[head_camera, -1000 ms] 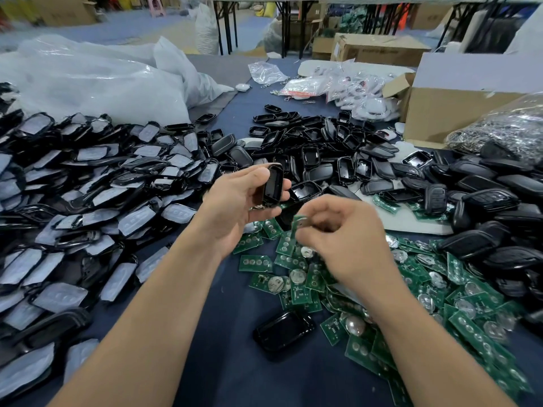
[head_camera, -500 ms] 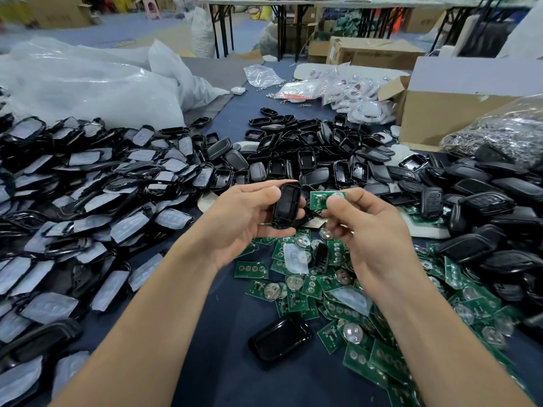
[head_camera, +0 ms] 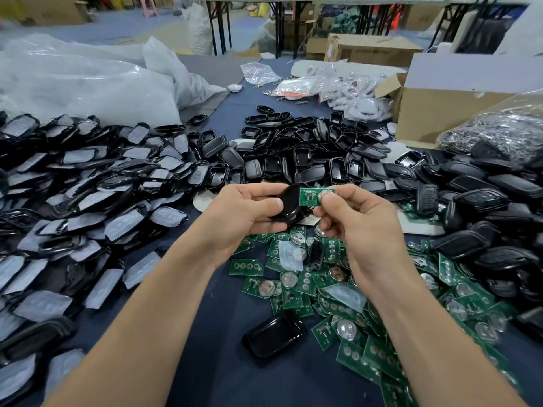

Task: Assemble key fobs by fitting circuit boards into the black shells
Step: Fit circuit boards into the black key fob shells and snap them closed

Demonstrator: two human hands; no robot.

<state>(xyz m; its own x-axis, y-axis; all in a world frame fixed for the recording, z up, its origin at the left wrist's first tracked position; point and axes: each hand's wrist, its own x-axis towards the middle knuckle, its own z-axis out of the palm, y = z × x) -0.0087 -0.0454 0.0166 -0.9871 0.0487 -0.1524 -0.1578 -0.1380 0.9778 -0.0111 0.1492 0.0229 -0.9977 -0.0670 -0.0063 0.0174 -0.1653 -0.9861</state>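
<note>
Has lifted, within the last second, a small green rectangular circuit board with a silver coin cell (head_camera: 308, 197) out of the scattered heap of green boards (head_camera: 305, 282) on the dark blue cloth-covered bench (head_camera: 217, 348); has brought it level with the glossy black oval plastic shell (head_camera: 289, 206) and now lays it against that shell's upper right edge; has also turned the shell from edge-on to broad shiny face toward the camera. Means, as a judgement, picking done and fitting just begun; not yet seated, with most of the board standing clear of the shell. Grasps the shell in the left hand (head_camera: 244, 218), thumb across the near face and fingers (head_camera: 258, 191) curled over its top; holds it in the air above the heap. Pinches the board at its coin-cell end with the right hand (head_camera: 361, 230), thumb and forefinger closed on it, other fingers loosely curled round nothing. Cannot tell which side of the shell carries the cavity. Leaves a second black shell (head_camera: 274, 336) lying loose on the bench nearer the body, untouched.
</note>
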